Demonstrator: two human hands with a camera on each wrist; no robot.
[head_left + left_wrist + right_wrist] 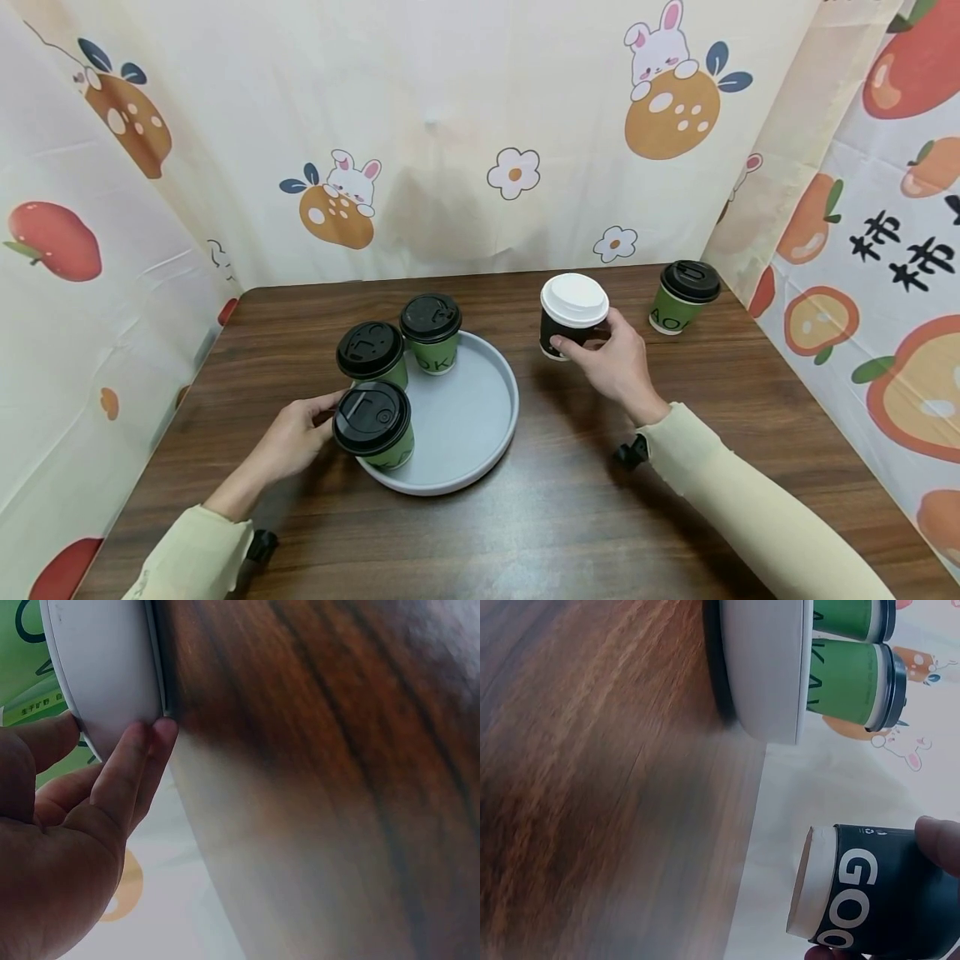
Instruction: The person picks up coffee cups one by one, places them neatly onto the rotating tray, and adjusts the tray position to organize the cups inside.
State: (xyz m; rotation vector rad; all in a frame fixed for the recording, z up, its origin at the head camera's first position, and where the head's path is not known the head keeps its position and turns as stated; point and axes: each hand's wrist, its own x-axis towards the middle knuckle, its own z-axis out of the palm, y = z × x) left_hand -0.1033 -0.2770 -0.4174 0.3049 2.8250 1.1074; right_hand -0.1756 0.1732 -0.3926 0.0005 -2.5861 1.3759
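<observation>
My left hand grips the left edge of a round grey tray; in the left wrist view the thumb lies at the rim and fingers press the tray's outer wall. On the tray's left and back stand three green paper cups with black lids: a front cup, a middle cup and a back cup. To the right of the tray, my right hand holds a black paper cup with a white lid. Its base is off the table in the right wrist view.
Another green cup with a black lid stands at the table's back right corner. The brown wooden table meets printed cloth walls at the back and both sides.
</observation>
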